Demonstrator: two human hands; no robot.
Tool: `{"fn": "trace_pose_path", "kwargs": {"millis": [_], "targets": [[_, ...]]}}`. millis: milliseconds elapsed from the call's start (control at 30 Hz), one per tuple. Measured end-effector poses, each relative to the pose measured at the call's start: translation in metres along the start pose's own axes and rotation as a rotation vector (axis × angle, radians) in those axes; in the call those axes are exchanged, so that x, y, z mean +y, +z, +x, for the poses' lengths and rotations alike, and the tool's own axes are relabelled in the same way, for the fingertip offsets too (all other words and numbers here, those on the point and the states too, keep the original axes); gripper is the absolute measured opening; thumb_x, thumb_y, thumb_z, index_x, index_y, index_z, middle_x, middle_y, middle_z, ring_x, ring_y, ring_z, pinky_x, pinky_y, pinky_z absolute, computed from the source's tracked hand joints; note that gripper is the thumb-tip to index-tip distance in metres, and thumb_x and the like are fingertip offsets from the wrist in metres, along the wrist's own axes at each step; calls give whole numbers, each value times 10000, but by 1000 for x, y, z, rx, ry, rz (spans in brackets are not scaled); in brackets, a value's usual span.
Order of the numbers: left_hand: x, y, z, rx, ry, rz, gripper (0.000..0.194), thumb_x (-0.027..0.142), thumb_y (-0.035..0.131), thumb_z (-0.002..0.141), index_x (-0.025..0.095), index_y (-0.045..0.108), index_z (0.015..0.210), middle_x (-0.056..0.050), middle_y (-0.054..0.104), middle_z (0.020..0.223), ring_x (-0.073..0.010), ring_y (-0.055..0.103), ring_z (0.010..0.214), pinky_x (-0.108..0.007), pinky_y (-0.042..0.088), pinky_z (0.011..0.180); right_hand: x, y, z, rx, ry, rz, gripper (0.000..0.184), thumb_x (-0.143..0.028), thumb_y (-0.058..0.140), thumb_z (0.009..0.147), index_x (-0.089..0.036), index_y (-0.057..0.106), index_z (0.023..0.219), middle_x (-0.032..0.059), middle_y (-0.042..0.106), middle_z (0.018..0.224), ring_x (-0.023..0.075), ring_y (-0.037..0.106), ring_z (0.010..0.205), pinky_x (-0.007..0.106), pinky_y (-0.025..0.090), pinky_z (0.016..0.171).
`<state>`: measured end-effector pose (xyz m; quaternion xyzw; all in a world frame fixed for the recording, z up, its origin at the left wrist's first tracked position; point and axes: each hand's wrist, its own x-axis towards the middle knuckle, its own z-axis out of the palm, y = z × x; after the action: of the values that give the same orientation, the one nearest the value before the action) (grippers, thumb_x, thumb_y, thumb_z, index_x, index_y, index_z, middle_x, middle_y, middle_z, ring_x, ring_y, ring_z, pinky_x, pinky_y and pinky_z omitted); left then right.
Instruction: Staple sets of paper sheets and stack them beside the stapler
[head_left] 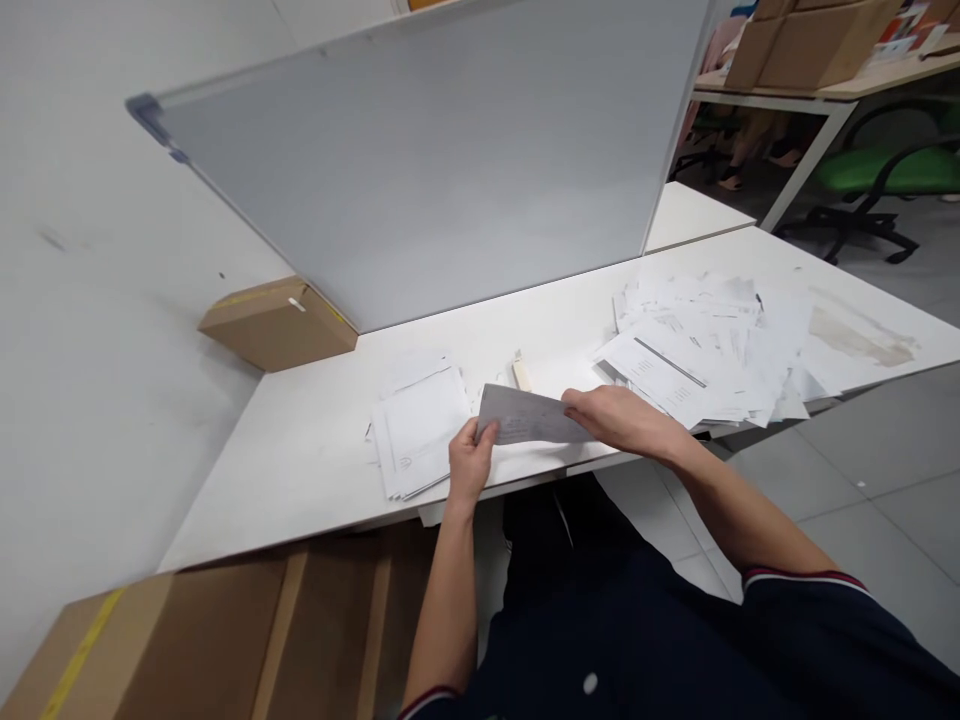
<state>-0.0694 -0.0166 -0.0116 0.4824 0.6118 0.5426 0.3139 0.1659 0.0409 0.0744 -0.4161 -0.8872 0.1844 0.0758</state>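
Note:
A sheet of paper (525, 414) with faint print is held between my two hands, above the front edge of the white table. My left hand (472, 460) pinches its left end, thumb on top. At its upper right end, my right hand (619, 415) grips the edge with fingers closed. To the left lies a fairly neat stack of papers (421, 430). On the right spreads a loose, untidy pile of papers (697, 345). Just behind the held sheet is a small cream-coloured block-like object (521, 375), whose kind I cannot make out.
A whiteboard (450, 160) stands along the table's (300, 430) back edge. A cardboard box (277, 325) sits at the back left corner. Larger cardboard boxes (202, 640) stand below at the left. A green chair (892, 170) and another desk (840, 92) are at the right, with a person's legs (742, 150) beyond.

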Motion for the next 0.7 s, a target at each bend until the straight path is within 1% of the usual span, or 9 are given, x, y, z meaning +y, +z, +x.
{"fn": "trace_pose_path", "kwargs": {"millis": [33,100,200,267,333,433,500,567,700], "targets": [[4,-1,3,16,-7,-31,289,410,650,734,155,672,868,-27,687,784,-150,614,740,-259,484,696,6,3,-3,4,16,117,181,-297,429,889,-195,532,781,45,585,627,154,503,547,278,300,528],[4,1,9,60,-50,-107,346,414,662,712,148,656,934,-26,680,765,-136,611,687,-252,491,640,20,17,-9,-6,82,372,235,-365,439,882,-197,514,736,49,613,693,158,537,592,272,348,531],[-12,12,13,37,-154,-147,387,397,662,689,134,636,972,-19,664,710,-127,607,622,-265,507,610,39,50,-18,-77,277,778,241,-406,481,848,-180,542,792,76,663,819,185,611,683,283,436,560],[-26,22,13,-4,-200,-77,312,367,647,690,136,644,901,-23,667,713,-126,606,613,-272,510,626,46,73,-24,-98,391,952,246,-400,501,830,-165,563,869,87,678,868,203,640,733,293,475,592],[-36,30,13,-13,-210,15,263,338,618,709,142,647,881,-18,664,695,-122,598,600,-272,507,641,49,91,-31,-73,457,1005,258,-397,514,815,-156,572,888,89,684,872,212,650,749,296,490,603],[-40,36,15,-27,-211,50,322,310,581,739,139,627,1008,-3,648,667,-117,588,572,-282,512,656,50,104,-38,-19,491,1014,272,-411,525,801,-154,577,876,83,692,860,214,653,738,287,493,584],[-37,37,17,-59,-215,41,381,296,568,751,137,595,1096,-8,653,693,-119,597,581,-292,516,672,52,106,-41,8,506,1037,277,-412,531,796,-155,584,887,76,697,856,213,658,734,283,498,583],[-33,39,19,-80,-205,68,421,292,560,767,147,564,1162,-32,672,778,-122,614,618,-299,513,699,54,106,-43,20,540,1090,284,-406,541,787,-156,593,912,70,703,848,219,666,738,284,508,590],[-32,41,25,-64,-98,222,414,282,516,809,187,543,1211,-75,659,982,-127,615,713,-298,486,739,57,104,-44,21,606,1197,277,-396,566,772,-161,599,914,62,713,826,223,674,719,288,520,585]]}}
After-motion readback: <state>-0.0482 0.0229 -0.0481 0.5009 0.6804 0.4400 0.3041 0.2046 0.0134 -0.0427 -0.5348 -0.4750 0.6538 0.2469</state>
